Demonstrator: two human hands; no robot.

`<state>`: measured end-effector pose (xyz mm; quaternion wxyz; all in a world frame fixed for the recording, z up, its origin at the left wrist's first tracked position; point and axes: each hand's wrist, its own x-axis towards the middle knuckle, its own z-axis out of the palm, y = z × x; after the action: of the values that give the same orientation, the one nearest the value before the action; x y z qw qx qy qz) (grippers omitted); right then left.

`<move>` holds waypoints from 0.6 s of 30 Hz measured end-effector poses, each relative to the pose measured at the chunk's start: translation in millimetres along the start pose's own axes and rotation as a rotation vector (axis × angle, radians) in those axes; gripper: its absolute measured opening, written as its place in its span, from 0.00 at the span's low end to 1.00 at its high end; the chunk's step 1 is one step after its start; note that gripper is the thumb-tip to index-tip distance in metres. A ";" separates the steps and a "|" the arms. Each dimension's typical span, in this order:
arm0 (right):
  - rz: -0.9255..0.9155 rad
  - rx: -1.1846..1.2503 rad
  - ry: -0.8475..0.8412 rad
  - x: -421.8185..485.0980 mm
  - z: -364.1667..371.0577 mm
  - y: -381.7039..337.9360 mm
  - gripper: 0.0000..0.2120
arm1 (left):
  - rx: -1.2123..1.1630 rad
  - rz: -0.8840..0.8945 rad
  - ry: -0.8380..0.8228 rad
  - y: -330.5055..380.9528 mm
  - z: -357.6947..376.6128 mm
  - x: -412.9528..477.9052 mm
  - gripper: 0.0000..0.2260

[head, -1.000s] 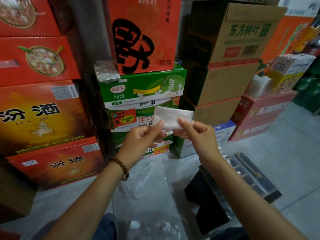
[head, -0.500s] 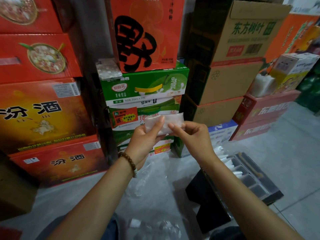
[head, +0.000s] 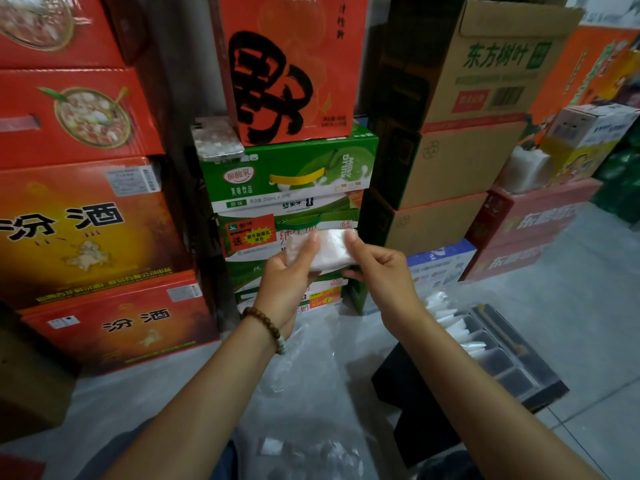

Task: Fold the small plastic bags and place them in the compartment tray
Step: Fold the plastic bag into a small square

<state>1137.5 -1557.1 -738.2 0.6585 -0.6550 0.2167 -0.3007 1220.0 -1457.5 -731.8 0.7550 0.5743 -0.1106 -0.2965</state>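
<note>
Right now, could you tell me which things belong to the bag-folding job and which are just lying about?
Job: small whitish plastic bag, pinched by left hand and right hand; black compartment tray; clear loose bags.
Lying about: green drink carton; brown cardboard box; red printed carton.

Your right forearm (head: 467, 382) hides the compartment tray's (head: 519, 348) left side, lower right; print on the right-hand red boxes (head: 533, 230) is blurred.
</note>
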 end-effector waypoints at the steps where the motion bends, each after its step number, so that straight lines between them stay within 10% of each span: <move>1: -0.011 0.004 0.006 -0.4 0.9 0.5 0.14 | 0.006 0.009 0.021 0.2 0.3 -0.1 0.09; 8: -0.119 0.016 0.139 2.0 5.8 -0.1 0.14 | -0.072 0.066 0.093 4.0 2.2 -0.9 0.10; 14: -0.106 -0.201 -0.157 -7.7 17.1 8.5 0.24 | -0.011 0.135 0.123 -2.7 11.4 -7.0 0.08; 18: -0.072 -0.148 0.062 -3.1 13.4 2.7 0.19 | 0.022 0.139 0.100 -2.6 11.0 -6.4 0.03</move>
<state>1144.7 -1545.3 -740.6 0.5901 -0.6994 0.2350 -0.3277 1208.5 -1463.1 -729.7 0.7720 0.5875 -0.1157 -0.2131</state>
